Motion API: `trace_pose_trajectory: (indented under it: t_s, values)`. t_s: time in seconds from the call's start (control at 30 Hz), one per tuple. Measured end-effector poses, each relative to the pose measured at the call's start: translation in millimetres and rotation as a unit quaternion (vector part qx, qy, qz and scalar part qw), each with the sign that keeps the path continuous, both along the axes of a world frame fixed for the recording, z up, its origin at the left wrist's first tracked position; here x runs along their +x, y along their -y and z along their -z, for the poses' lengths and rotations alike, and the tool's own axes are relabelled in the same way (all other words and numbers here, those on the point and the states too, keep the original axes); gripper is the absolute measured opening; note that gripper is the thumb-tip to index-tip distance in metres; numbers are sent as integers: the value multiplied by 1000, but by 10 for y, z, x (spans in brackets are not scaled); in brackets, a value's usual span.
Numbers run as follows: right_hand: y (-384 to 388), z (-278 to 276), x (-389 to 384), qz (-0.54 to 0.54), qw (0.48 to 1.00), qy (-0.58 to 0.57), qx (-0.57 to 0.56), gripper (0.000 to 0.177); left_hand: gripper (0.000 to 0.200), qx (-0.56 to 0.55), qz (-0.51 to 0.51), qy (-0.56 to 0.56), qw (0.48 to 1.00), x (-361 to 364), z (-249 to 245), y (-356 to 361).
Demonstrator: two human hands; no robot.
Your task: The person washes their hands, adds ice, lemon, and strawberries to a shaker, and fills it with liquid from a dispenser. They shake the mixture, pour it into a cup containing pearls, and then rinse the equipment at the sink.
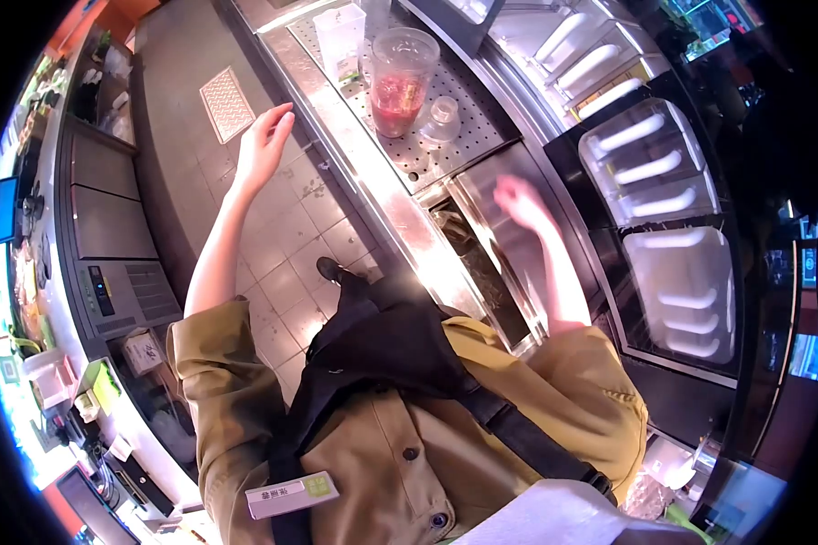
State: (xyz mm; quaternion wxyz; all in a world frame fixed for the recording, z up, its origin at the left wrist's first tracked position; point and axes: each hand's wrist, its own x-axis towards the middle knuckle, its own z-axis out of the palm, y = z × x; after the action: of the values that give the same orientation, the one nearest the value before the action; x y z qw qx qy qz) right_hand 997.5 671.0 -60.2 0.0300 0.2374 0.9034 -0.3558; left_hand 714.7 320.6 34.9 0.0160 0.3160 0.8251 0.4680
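Observation:
My left hand (pixel 265 138) hangs over the tiled floor, left of the steel counter. It holds nothing, and its fingers are loosely stretched out. Over the steel surface right of a narrow open slot (pixel 482 263) in the counter is my right hand (pixel 524 202). Motion smears its fingers, and nothing clear shows in them. Beyond it on the perforated drip tray (pixel 482 127) stands a clear pitcher (pixel 402 84) with red, pulpy contents. A small clear plastic vessel (pixel 441 123) sits beside the pitcher, and a tall clear container (pixel 341 41) stands behind it to the left.
Lidded bins with white handles (pixel 650 163) line the right side. Grey cabinets (pixel 109 227) run along the left. A floor grate (pixel 225 102) lies in the tiles. My shoe (pixel 334 271) shows below the counter edge.

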Motion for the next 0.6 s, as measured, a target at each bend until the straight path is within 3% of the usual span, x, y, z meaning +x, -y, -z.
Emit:
trace_pose_trajectory:
  t_s: [0.03, 0.07, 0.13, 0.2, 0.23, 0.3, 0.33, 0.37, 0.4, 0.47, 0.53, 0.6]
  values:
    - [67, -125, -324, 19, 983, -136, 123, 47, 31, 11, 1, 6, 1000, -6, 25, -33]
    - [218, -517, -673, 47, 992, -110, 30, 57, 31, 23, 2, 11, 1000, -10, 50, -76]
    - [259, -379, -1279, 4, 957, -256, 133, 69, 30, 19, 14, -15, 1000, 36, 57, -179]
    - [279, -36, -1738, 21, 955, -267, 124, 78, 30, 18, 37, -23, 999, 86, -1, -241]
    - [209, 93, -1821, 13, 963, -250, 105, 76, 31, 24, 59, -14, 998, 94, -47, -232]
    - [157, -206, -1720, 97, 971, -217, -6, 70, 39, 28, 70, 10, 997, 69, -155, -111]
    - [-199, 28, -1797, 113, 943, -305, -65, 61, 42, 46, 60, 37, 996, 64, -240, -60]
    - [-153, -349, -1735, 203, 894, -353, -188, 53, 43, 54, 52, 36, 997, 1, -289, -59]
    - [-187, -678, -1717, 176, 870, -389, -247, 49, 45, 61, 45, 38, 996, -44, -319, -68]
    - [2, -1486, -1765, 62, 874, -426, -226, 47, 50, 59, 62, 50, 995, -62, -393, -196]
    - [192, -1989, -1906, -58, 906, -382, -170, 49, 54, 87, 97, 32, 991, -54, -471, -527]
    - [396, -2150, -2100, -143, 933, -330, -15, 55, 59, 130, 104, 8, 986, -25, -510, -866]
